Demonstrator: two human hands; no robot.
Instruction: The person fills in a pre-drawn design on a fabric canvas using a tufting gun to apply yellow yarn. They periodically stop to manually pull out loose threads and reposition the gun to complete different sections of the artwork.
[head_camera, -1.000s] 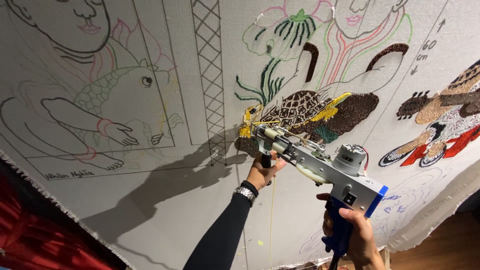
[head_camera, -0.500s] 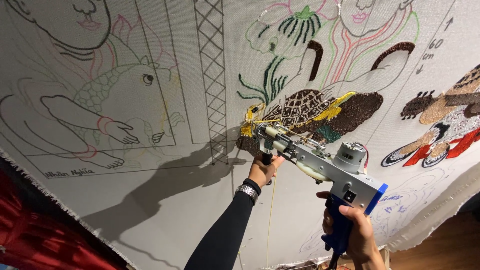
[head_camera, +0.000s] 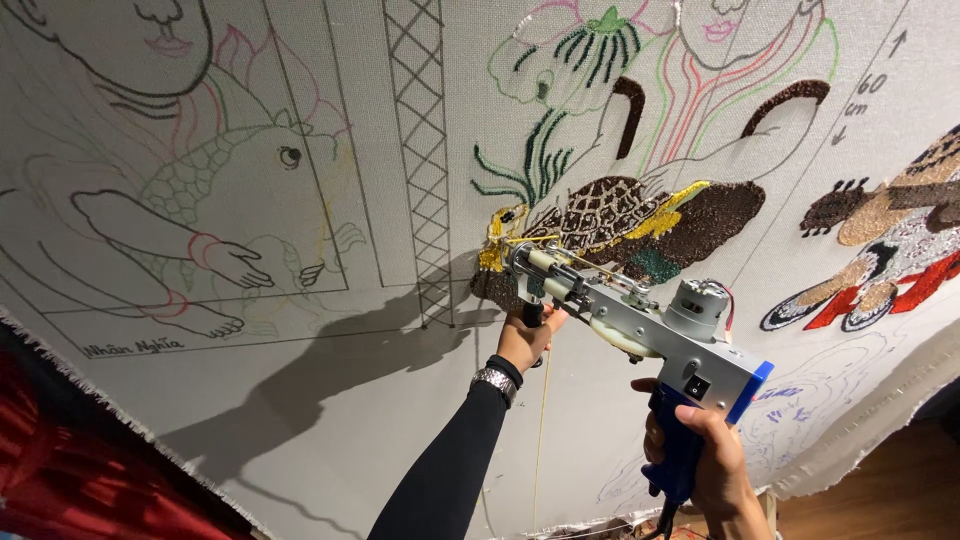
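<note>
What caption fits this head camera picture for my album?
Two hands, left hand and right hand, press a tufting gun against a drawn canvas.

The left hand (head_camera: 527, 338), arm stretched up in a black sleeve with a wristwatch, is closed in a grip; the right hand (head_camera: 712, 468) is clenched lower down.

The person's left arm (head_camera: 450, 460) wore a close-fitting black long sleeve ending at the wrist beside a silver metal-link wristwatch (head_camera: 493, 381), while the right hand (head_camera: 712, 462) was bare, with no glove or ring visible.
</note>
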